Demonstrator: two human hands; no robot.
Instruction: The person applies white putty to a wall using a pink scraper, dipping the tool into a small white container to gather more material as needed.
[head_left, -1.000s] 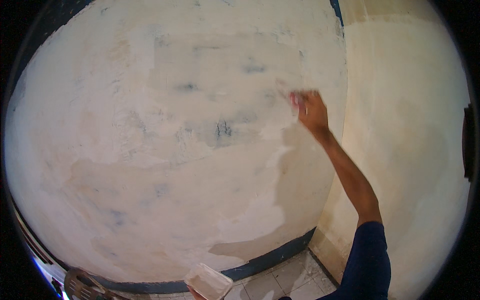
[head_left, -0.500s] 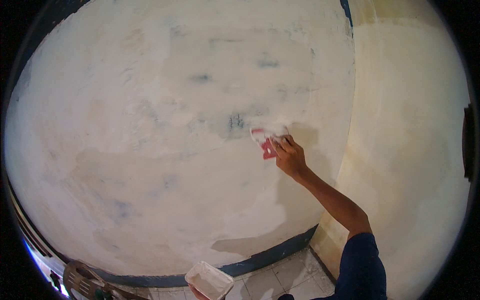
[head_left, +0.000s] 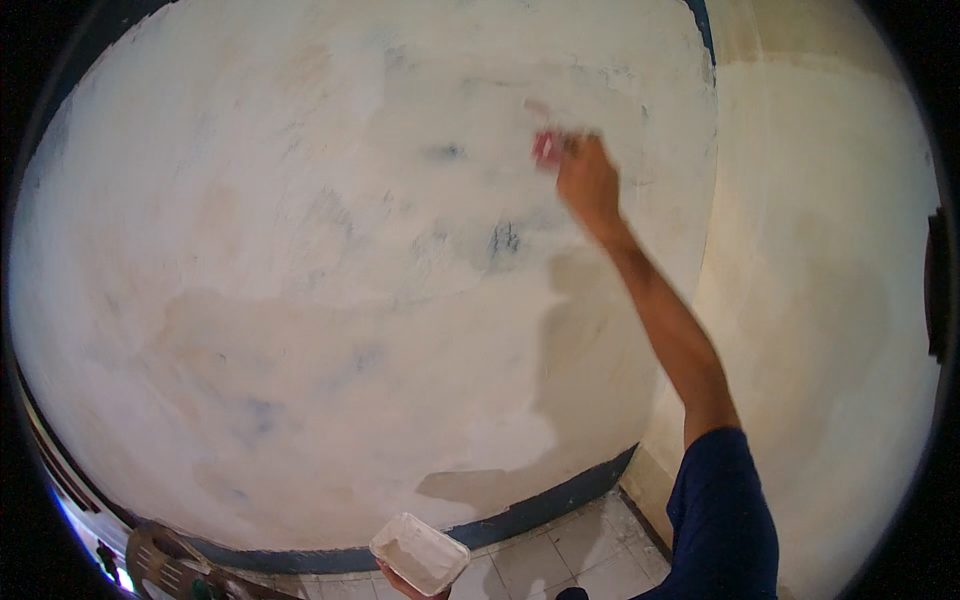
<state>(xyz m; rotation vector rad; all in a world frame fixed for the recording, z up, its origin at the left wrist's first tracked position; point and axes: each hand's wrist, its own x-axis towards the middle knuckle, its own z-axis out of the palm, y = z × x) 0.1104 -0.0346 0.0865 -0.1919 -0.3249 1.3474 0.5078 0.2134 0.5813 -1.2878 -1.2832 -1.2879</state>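
Note:
At the upper middle of the wall (head_left: 300, 400), which is off-white with patchy blue-grey marks, my right hand (head_left: 590, 180) grips a red scraper (head_left: 548, 149), blurred by motion, so I cannot tell whether the blade touches the plaster. A faint pale smear or blade shows just above it. Low in the middle, my left hand (head_left: 397, 581) holds a white rectangular tub (head_left: 425, 545) with pale paste inside, tilted toward me.
A cream side wall (head_left: 820, 180) meets the patchy wall at a corner on the right. Below runs a dark blue base band (head_left: 550, 500) above a tiled floor (head_left: 530, 565). A brown plastic chair (head_left: 150, 550) stands at the lower left.
My right hand with the red scraper swept down toward the middle of the wall, then rose again, now higher and slightly left of where it began. The tub shifted slightly upward.

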